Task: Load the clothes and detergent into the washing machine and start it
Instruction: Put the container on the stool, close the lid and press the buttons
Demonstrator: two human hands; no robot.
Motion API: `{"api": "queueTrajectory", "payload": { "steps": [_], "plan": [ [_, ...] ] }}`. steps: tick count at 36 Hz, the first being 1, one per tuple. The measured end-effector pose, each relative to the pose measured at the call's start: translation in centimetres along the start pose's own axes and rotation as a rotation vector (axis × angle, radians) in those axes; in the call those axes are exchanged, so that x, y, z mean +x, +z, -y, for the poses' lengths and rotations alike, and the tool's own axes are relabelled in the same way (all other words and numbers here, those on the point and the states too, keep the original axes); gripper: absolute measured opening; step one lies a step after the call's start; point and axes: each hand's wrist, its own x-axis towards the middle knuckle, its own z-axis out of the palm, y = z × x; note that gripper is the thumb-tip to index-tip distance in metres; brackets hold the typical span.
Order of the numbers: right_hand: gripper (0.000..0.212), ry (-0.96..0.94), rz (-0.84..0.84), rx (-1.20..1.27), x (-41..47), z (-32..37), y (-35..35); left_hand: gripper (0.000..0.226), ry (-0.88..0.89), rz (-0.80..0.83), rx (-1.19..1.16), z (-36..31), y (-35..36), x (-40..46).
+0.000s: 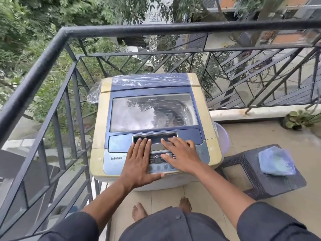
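Note:
A top-loading washing machine (154,80) in blue and cream stands against the balcony railing, its glass lid (142,112) closed. Both my hands lie flat on its front. My left hand (139,159) rests with straight fingers beside the control panel (160,161), fingertips at the lid's handle recess (154,135). My right hand (180,153) covers the right part of the panel, its straight fingers also reaching the recess. A blue detergent pouch (276,161) lies on a dark stool (250,178) to the right. No clothes are visible outside the machine.
Black metal railing (57,54) runs along the left and behind the machine. A pale plastic tub (223,138) is tucked behind the machine's right side. A potted plant (295,119) sits at the far right. My bare feet (139,211) stand on the tiled floor.

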Motion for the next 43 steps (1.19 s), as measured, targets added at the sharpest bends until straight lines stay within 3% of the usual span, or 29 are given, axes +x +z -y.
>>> {"api": "queueTrajectory", "payload": {
  "steps": [6, 11, 16, 28, 35, 43],
  "plan": [
    [0.072, -0.027, -0.044, -0.018, -0.8, 0.1, 0.7, 0.132, 0.017, -0.042, -0.067, 0.1, 0.1, -0.1],
    [0.067, -0.032, -0.134, 0.089, -2.6, -0.8, 1.8, 0.108, 0.067, -0.135, -0.252, -0.1, 0.4, -0.3],
    [0.071, 0.043, -0.151, 0.041, -5.7, -2.7, 2.5, 0.088, 0.195, -0.166, -0.468, -1.1, 0.0, 0.0],
    [0.081, 0.193, -0.195, -0.081, -10.9, -5.3, 4.7, 0.064, 0.208, 0.046, -0.698, -2.5, -3.2, 2.4],
    [0.091, 0.260, -0.173, -0.097, -11.7, -4.1, 5.2, 0.055, 0.050, 0.163, -1.077, -3.1, -4.3, 2.7],
    [0.093, 0.316, -0.199, -0.106, -11.1, -3.0, 4.7, 0.073, -0.135, 0.100, -1.490, -2.5, -4.4, 3.1]
  ]
}}
